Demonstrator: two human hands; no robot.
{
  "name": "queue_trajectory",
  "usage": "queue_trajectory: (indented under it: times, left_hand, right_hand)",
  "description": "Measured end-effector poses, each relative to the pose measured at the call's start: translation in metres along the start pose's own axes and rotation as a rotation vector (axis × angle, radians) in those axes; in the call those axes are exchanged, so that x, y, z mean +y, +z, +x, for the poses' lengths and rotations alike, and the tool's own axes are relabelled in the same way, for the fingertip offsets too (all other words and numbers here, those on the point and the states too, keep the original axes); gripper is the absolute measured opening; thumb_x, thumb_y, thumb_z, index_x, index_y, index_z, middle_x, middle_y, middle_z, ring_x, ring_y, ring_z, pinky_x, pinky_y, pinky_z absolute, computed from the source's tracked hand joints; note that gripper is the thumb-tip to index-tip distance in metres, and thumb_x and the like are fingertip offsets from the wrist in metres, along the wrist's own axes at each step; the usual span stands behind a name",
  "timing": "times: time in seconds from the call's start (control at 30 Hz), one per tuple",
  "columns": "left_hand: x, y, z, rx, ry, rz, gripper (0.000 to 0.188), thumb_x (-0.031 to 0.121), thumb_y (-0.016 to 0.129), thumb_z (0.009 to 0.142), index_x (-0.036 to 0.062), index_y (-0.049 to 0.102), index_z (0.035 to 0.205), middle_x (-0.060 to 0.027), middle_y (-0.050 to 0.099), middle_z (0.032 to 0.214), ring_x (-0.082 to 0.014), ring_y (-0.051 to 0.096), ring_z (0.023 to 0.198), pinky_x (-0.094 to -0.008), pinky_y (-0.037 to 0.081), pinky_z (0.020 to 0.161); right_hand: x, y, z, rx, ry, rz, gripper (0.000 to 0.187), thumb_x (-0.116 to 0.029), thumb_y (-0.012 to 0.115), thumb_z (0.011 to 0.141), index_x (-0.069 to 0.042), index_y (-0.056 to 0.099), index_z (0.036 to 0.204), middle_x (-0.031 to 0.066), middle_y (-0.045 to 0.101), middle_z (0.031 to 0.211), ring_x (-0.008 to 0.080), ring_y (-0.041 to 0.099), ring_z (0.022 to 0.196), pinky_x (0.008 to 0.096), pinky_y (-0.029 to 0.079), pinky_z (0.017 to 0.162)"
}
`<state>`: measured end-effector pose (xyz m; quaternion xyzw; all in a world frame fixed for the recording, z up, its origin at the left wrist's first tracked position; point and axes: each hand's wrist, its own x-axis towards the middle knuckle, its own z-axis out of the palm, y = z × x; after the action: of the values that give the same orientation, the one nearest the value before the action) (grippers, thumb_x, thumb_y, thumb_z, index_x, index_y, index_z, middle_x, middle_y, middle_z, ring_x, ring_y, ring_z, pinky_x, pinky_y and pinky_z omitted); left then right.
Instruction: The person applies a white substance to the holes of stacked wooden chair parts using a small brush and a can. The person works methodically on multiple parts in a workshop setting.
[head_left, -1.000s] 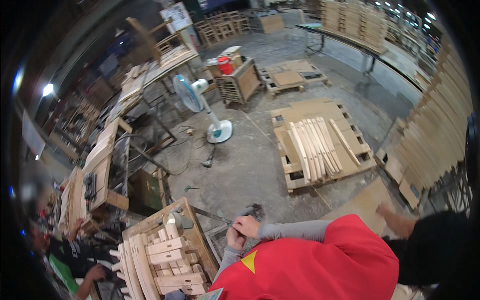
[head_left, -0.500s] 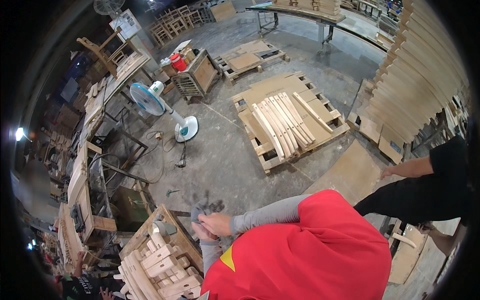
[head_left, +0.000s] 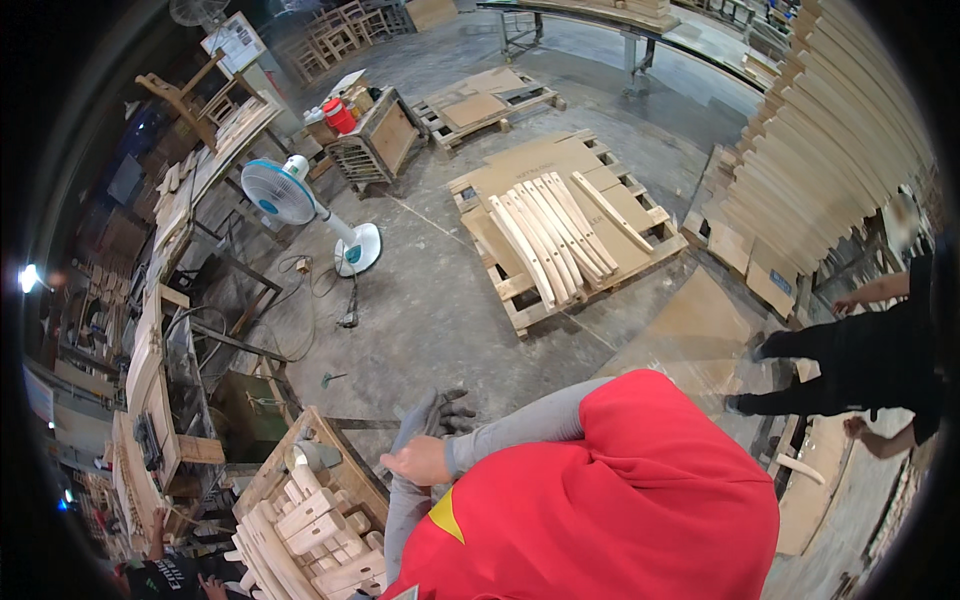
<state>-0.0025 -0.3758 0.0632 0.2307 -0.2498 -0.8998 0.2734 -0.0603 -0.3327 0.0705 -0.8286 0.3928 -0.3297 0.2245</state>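
Note:
My left hand (head_left: 440, 412), in a grey glove, is held out over the floor with its fingers apart and nothing in them. Its forearm wears a grey sleeve (head_left: 402, 505). My bare right hand (head_left: 420, 461) is closed around that sleeve near the left wrist. The exact edge between glove and sleeve is hard to make out. Just left of my forearm stands a wooden crate (head_left: 352, 446) holding several pale, shaped wooden pieces (head_left: 310, 522).
Ahead, a pallet (head_left: 515, 285) carries cardboard and curved slats (head_left: 550, 238). A standing fan (head_left: 285, 190) and cables are on the left, beside workbenches. Stacked boards (head_left: 830, 150) rise at right. A co-worker in black (head_left: 850, 350) stands right; another person (head_left: 165, 575) is lower left.
My right hand has shifted from the glove at my left hand down onto the left sleeve. The gloved left fingers have spread. The co-worker at right has moved, and the view has shifted slightly.

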Motion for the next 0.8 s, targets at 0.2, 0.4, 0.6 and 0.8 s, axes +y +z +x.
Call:
queue_trajectory:
  times: [0.2,0.4,0.6,0.8]
  left_hand:
    - [0.029,0.019,0.019,0.004,0.137,-0.184,0.049,0.035,0.034,0.094,0.0001,0.045,0.126,-0.0155,0.05,0.125,-0.0292,0.049,0.112,-0.0435,0.036,0.101]
    - [0.069,0.032,0.025,0.022,0.325,-0.278,0.051,0.036,0.034,0.094,-0.0002,0.043,0.128,-0.0162,0.049,0.127,-0.0299,0.048,0.114,-0.0437,0.034,0.102]
    - [0.093,0.009,0.005,0.124,0.527,-0.262,0.052,0.037,0.033,0.094,-0.0006,0.043,0.129,-0.0167,0.048,0.128,-0.0301,0.047,0.116,-0.0437,0.032,0.104]
    - [0.109,-0.006,-0.008,0.174,0.68,-0.242,0.053,0.038,0.033,0.094,-0.0011,0.042,0.129,-0.0171,0.047,0.129,-0.0304,0.046,0.118,-0.0436,0.03,0.105]
  right_hand:
    - [-0.001,-0.022,0.023,-0.004,-0.082,-0.07,0.015,-0.008,0.054,0.072,0.0,0.048,0.084,0.0161,0.059,0.06,0.0351,0.062,0.059,0.0442,0.047,0.05]
    - [0.002,-0.026,0.049,0.19,-0.245,-0.159,0.013,-0.011,0.054,0.073,-0.002,0.048,0.08,0.0119,0.056,0.06,0.0299,0.061,0.056,0.0396,0.046,0.045]
    - [-0.011,-0.02,0.077,0.223,-0.233,-0.136,0.011,-0.012,0.056,0.072,-0.003,0.051,0.075,0.0105,0.056,0.062,0.0286,0.062,0.058,0.0381,0.047,0.047]
    - [-0.008,-0.014,0.083,0.189,-0.353,-0.247,0.01,-0.013,0.056,0.072,-0.004,0.052,0.073,0.0072,0.056,0.065,0.0251,0.062,0.06,0.0358,0.047,0.048]
